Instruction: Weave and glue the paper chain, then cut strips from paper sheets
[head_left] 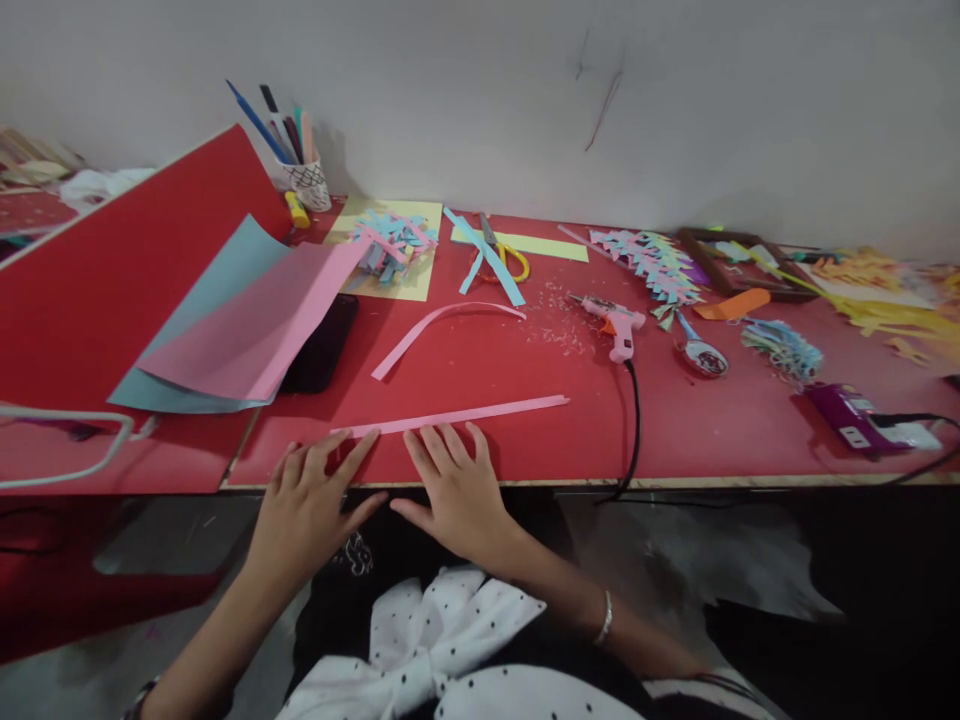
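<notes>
A narrow pink paper strip (480, 411) lies across the red table near its front edge, slightly slanted. My left hand (311, 500) rests with fingers spread, the fingertips touching the strip's left end. Beside it, my right hand (454, 485) is flat with its fingertips along the strip's lower edge around the middle. Both hands are open, and neither grasps anything. Behind the strip lies a second, curved pink strip (442, 318). To the left, a pink paper sheet (247, 320) and a light blue sheet (150, 385) lean over a dark phone (324, 345).
A pink glue gun (619, 325) with a black cord lies right of centre. Farther back are yellow-handled scissors (514, 262), blue strips (501, 270), a fringed paper pile (390, 250) and a pen cup (307, 185). A purple power socket (851, 420) sits at right.
</notes>
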